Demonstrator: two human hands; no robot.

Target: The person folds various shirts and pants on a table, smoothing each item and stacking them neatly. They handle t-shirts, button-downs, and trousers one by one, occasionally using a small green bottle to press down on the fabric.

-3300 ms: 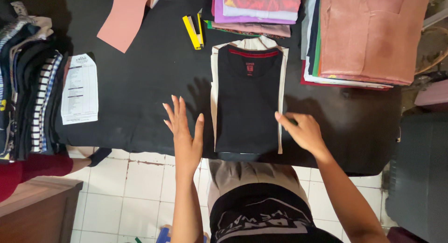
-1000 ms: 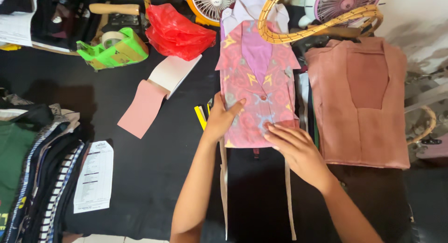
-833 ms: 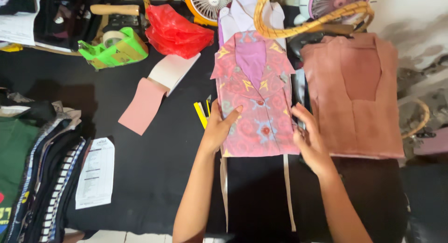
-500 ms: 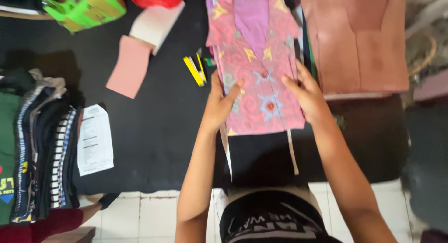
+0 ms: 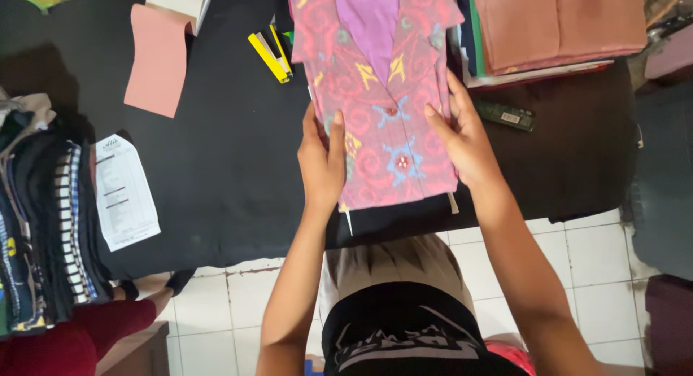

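Head view — my left hand (image 5: 323,159) and right hand (image 5: 462,134) clasp the folded pink shirt (image 5: 379,102) by its two side edges, thumbs on top. It lies on the black table (image 5: 216,174), at the near edge, over a dark garment (image 5: 397,219); a yellow cutter (image 5: 268,55) sits just left of it.

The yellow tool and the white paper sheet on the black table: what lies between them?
In the head view, only bare black table cloth lies between the yellow tool and the white paper sheet.
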